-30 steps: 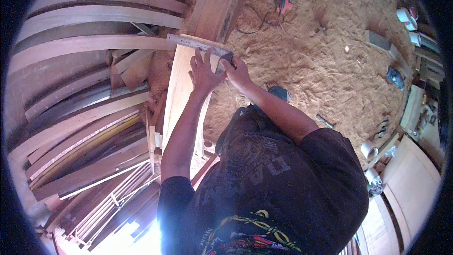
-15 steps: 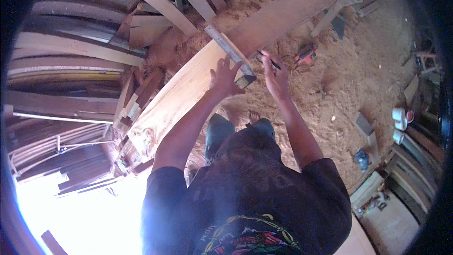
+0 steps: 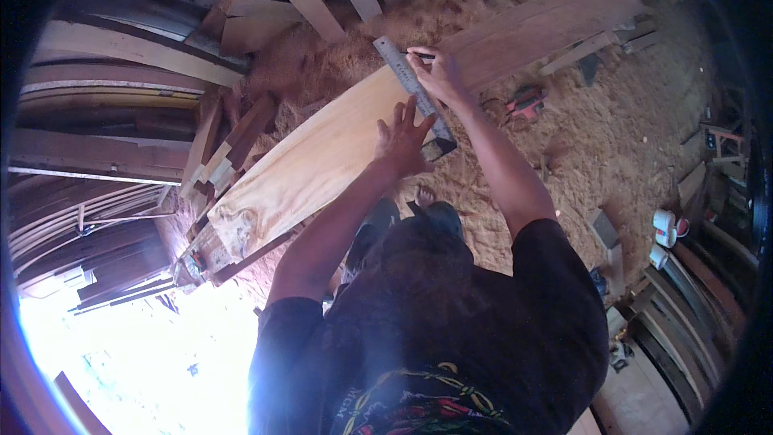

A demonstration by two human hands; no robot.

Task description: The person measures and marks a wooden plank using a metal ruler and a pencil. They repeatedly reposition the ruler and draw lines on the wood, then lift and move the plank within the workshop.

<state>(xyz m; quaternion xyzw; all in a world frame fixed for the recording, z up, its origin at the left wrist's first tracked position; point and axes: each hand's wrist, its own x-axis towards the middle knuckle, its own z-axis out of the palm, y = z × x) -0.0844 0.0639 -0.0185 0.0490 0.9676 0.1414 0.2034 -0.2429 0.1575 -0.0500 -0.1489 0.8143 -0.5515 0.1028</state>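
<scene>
Resting the left hand (image 3: pixel 400 143) with spread fingers on a silver metal square (image 3: pixel 391 55) across the far end of a long pale wooden board (image 3: pixel 314 144), pinching a slim dark pencil (image 3: pixel 421 55) in the right hand (image 3: pixel 440 79), apparently past alignment, with any drawn line indiscernible.

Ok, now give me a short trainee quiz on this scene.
1. What does the right hand hold?
2. Where is the red power tool: A) on a stool, B) on the sawdust, C) in a bucket?
3. True or false: the left hand is clenched in a fist.

Key: 1. A slim dark pen-like tool. 2. B. 3. False: it is spread open at the metal square, which lies across the pale board.
</scene>
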